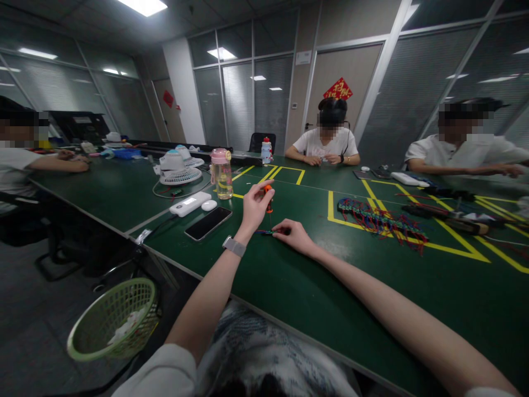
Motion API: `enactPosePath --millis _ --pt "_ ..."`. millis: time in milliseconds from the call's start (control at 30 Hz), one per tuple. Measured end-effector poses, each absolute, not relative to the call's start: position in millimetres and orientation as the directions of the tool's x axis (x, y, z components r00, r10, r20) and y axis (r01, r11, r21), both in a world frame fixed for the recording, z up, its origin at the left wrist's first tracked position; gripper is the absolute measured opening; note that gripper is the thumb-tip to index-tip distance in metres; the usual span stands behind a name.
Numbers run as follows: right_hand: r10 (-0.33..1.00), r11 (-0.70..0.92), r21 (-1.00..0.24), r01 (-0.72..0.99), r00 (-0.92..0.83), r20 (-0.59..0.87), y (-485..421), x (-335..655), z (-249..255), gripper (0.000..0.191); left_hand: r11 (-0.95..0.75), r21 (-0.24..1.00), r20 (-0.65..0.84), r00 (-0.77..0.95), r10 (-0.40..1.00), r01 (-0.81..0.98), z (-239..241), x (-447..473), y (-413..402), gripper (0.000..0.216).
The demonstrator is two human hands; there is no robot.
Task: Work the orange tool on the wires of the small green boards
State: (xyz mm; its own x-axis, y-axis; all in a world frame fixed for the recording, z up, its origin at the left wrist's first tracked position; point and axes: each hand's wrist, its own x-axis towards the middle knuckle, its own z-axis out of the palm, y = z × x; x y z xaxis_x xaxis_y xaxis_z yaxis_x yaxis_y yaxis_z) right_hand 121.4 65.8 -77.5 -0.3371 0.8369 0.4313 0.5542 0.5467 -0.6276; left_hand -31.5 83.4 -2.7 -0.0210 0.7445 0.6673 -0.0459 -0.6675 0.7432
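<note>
An orange-and-black screwdriver (269, 206) stands nearly upright over the table, its thin shaft pointing down. My left hand (255, 207), with a grey watch band on the wrist, is closed round its handle. Below the shaft lies a small green part with wires (268, 232); whether the tip touches it, I cannot tell. Low over the tabletop, my right hand (295, 236) pinches the right end of this part, and its fingertips hide some of it. A row of similar green parts with red and blue wires (380, 220) lies to the right.
Left of my hands are a phone (208, 223), a white power bank (190, 204), a white round case (209, 205), a pink-lidded bottle (222, 173) and white fans (181, 168). Yellow tape (446, 251) marks the green table. Three people sit around it. A green basket (78, 331) stands below left.
</note>
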Motion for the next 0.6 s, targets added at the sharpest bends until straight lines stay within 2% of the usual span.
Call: enactPosePath --millis 100,267,467,600 --pt "0.834 0.55 -0.626 0.553 -0.337 0.436 66.1 121.9 -78.2 0.015 -0.718 0.693 0.721 -0.066 0.69 0.06 -1.6 -32.9 82.3 0.024" --pt "0.831 0.555 -0.618 0.556 -0.338 0.443 66.6 122.2 -79.4 0.015 -0.617 0.773 0.629 0.052 0.776 -0.15 -2.1 -30.6 82.1 0.033" --pt "0.836 0.548 -0.621 0.56 -0.338 0.433 65.9 121.4 -78.4 0.015 -0.706 0.708 0.707 -0.03 0.707 0.029 -2.6 -32.4 82.8 0.025" --pt "0.834 0.55 -0.62 0.559 -0.335 0.438 65.0 120.7 -76.8 0.015 -0.592 0.782 0.617 0.105 0.78 -0.197 -3.3 -30.6 84.9 0.034"
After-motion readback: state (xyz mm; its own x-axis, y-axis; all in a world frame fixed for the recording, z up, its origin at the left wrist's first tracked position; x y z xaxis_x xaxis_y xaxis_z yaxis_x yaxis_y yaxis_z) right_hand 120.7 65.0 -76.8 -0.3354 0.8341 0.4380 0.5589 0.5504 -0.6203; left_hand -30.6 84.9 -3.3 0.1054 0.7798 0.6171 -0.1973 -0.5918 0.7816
